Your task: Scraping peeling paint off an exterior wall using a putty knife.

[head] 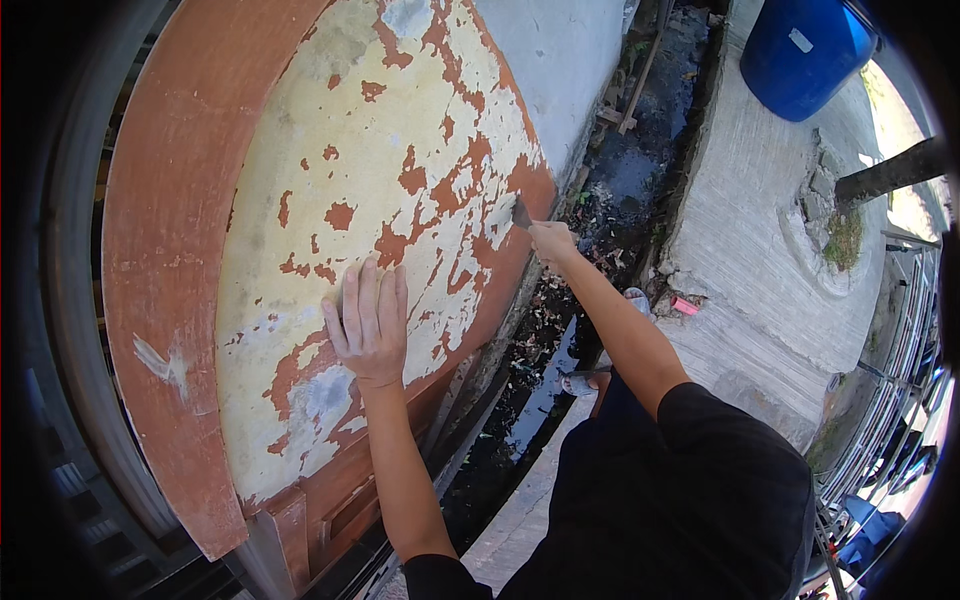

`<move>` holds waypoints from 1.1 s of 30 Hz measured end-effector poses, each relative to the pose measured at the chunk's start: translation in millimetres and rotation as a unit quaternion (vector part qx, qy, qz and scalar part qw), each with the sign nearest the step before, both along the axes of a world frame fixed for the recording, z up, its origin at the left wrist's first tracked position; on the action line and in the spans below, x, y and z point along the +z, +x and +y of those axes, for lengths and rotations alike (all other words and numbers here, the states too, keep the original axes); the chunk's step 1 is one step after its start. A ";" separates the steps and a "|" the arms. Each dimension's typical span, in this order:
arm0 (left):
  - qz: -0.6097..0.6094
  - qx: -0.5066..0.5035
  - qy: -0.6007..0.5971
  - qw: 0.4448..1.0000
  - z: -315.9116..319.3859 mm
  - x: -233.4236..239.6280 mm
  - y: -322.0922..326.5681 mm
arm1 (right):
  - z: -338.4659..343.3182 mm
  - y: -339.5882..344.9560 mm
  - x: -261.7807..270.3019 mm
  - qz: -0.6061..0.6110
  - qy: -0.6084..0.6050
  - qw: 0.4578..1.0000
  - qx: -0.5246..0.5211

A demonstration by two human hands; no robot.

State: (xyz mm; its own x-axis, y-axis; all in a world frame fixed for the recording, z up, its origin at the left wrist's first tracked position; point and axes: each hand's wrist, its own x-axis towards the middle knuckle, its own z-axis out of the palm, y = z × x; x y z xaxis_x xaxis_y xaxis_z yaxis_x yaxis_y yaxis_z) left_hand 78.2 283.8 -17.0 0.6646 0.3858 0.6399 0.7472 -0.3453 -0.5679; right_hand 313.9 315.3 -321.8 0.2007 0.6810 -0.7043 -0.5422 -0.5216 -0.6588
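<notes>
My left hand [372, 322] rests with its palm on a wall [300, 180] of peeling cream paint, fingers slightly apart and holding nothing. Reddish-brown patches show through where the paint has flaked away. In my right hand [553, 244] is a scraper [521, 213], its dark blade against the wall near the lower reddish-brown band [536, 184]. My fingers hide the scraper's handle. Around the blade the cream paint is broken into ragged strips. A bluish-grey bare patch [327, 394] lies just below my left hand.
A ditch [622, 172] with dark water and scattered paint flakes runs along the wall's foot. Beyond it lies a concrete slab [750, 225] with a blue plastic drum [806, 56], a post [892, 174] and a pink pipe piece [684, 305]. Metal railings [892, 360] stand at the far right.
</notes>
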 end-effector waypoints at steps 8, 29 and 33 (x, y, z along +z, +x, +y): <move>0.003 0.010 0.002 1.000 0.3 -0.7 0.2 | -0.2 0.5 -11.9 0.017 -0.033 0.999 0.021; -0.005 0.008 0.008 1.000 1.3 -1.4 0.5 | -30.5 -19.4 5.0 0.065 -0.026 0.997 0.030; -0.013 0.004 -0.006 1.000 -0.5 -1.2 1.4 | -22.0 -13.1 16.6 0.039 -0.094 0.995 -0.009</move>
